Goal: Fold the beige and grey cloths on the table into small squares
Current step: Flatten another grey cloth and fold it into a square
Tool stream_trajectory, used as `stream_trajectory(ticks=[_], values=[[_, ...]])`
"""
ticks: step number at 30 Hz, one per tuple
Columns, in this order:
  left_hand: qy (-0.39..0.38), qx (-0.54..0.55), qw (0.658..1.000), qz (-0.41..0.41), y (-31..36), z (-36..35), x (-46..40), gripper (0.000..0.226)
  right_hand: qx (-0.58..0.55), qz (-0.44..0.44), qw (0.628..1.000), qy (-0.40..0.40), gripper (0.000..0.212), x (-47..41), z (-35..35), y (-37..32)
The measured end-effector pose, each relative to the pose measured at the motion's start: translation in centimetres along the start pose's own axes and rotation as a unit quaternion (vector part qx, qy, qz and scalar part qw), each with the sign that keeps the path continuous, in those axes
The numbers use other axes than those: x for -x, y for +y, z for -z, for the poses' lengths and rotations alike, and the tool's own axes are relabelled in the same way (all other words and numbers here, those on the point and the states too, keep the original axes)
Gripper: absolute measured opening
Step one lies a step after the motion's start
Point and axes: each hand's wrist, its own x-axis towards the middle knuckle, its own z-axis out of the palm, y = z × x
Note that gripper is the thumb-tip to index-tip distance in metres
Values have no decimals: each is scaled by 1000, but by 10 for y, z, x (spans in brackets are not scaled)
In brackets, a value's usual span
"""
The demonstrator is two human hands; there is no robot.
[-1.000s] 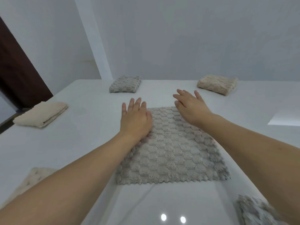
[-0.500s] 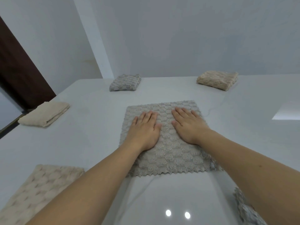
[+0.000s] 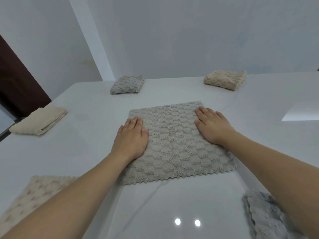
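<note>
On the table (image 3: 89, 152) lie 6 cloths: 3 folded (image 3: 127, 87) (image 3: 225, 80) (image 3: 38, 122), 2 flat (image 3: 174, 144) (image 3: 32, 197), 1 crumpled (image 3: 264, 214). 2 hands (image 3: 132, 138) (image 3: 213, 125) rest flat.

Views: one only, the camera on my head; no second view shares the scene.
Facing: forward and down over the white table (image 3: 172, 213), towards the far wall (image 3: 189, 40).
Nearness: close; my forearms enter from the bottom edge and my left hand (image 3: 132, 137) and right hand (image 3: 211, 125) sit mid-picture.
Lens: wide, table edges spread outward.
</note>
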Motion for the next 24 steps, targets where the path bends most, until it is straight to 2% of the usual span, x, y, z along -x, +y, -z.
stream_trajectory(ticks=[3, 5, 7, 9, 12, 17, 24], values=[[39, -91, 995, -1, 13, 13, 6, 59, 20, -16, 1000, 0, 57, 9, 12, -11], [77, -61, 995, -35, 28, 19, 17, 58, 27, 11, 999, 32, 57, 19, 21, -31], [50, 10, 995, -82, 43, 12, 39, 58, 4, 67, 998, 20, 57, 36, 17, -58], [8, 10, 995, -102, 50, -4, 58, 59, 8, 77, 997, -11, 59, 54, -4, -75], [0, -5, 997, -74, 46, -13, 55, 60, 12, 52, 999, -11, 60, 55, -18, -74], [-7, 3, 996, -84, 47, -7, 59, 60, 11, 63, 998, -13, 58, 57, -12, -73], [-39, -4, 999, -31, -7, 3, 68, 60, 23, 13, 998, -52, 58, 80, 4, -17]])
